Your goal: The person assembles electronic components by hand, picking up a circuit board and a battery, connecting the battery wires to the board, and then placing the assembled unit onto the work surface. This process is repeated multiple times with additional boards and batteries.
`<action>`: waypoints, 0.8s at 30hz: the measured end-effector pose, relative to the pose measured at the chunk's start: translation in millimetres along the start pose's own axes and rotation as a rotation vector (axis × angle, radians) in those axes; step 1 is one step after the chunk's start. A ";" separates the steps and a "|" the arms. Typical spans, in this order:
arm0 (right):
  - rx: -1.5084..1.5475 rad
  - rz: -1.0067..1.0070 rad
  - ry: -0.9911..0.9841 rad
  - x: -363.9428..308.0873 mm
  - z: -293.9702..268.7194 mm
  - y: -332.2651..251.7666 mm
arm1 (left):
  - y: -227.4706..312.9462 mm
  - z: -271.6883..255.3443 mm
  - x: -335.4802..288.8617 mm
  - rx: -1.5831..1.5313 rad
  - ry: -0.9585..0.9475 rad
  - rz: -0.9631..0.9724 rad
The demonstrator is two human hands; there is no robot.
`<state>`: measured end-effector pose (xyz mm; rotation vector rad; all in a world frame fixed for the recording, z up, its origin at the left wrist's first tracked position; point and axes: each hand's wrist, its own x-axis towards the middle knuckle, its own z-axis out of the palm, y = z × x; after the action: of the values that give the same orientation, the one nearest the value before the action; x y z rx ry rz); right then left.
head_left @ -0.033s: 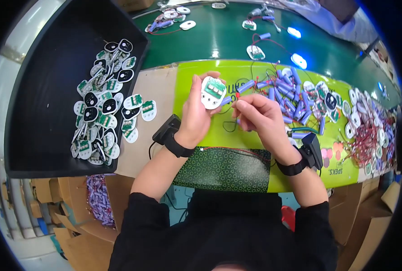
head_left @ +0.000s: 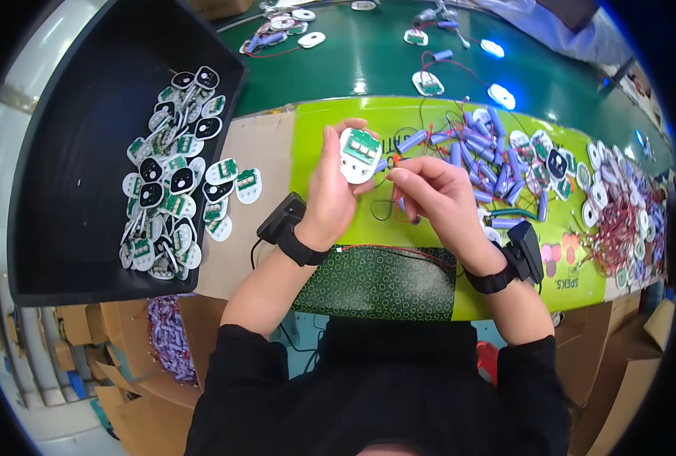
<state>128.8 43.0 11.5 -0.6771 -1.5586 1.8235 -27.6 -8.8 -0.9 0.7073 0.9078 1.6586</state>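
Note:
My left hand [head_left: 330, 186] is closed round a white oval plate [head_left: 349, 168] carrying a green circuit board [head_left: 362, 146], its board side facing up. Beside it, my right hand [head_left: 437, 190] pinches a thin wire lead with a small red end [head_left: 396, 159] showing above the thumb and forefinger. The fingertips are close to the plate's right edge, and a purple battery cell [head_left: 381, 165] shows between the two hands. A dark wire loop [head_left: 382, 210] hangs below. To the right of my right hand lies a pile of purple battery cells [head_left: 482, 148] with wires.
At left, a black tray [head_left: 72, 167] holds many plates with boards; some spill over its right side. Board plates [head_left: 557, 163] and tangled red wires [head_left: 615, 235] heap at right. Lit oval plates [head_left: 501, 96] lie on the green surface [head_left: 353, 61] beyond. A cardboard box [head_left: 133, 327] of cells stands below.
The whole view has shifted slightly. The red wire end and my right fingertips are a little nearer the plate; my left hand's hold is the same.

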 end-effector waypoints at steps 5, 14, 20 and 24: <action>0.078 0.008 -0.005 -1.7 -6.9 3.3 | -8.6 13.3 -7.5 0.107 -0.143 0.017; -0.094 -0.128 0.083 -1.6 -19.2 -3.5 | 3.7 -0.6 0.3 0.259 -0.145 -0.095; -0.440 -0.263 0.146 -8.3 -13.5 -1.3 | -10.8 14.3 -8.9 0.012 -0.061 0.069; -0.654 -0.567 0.154 -3.5 -20.2 0.6 | -11.5 23.9 -14.2 0.122 -0.107 0.066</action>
<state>145.9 53.7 7.5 -0.5534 -1.9920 0.8272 1.6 -15.7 2.0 0.9096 0.9235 1.6169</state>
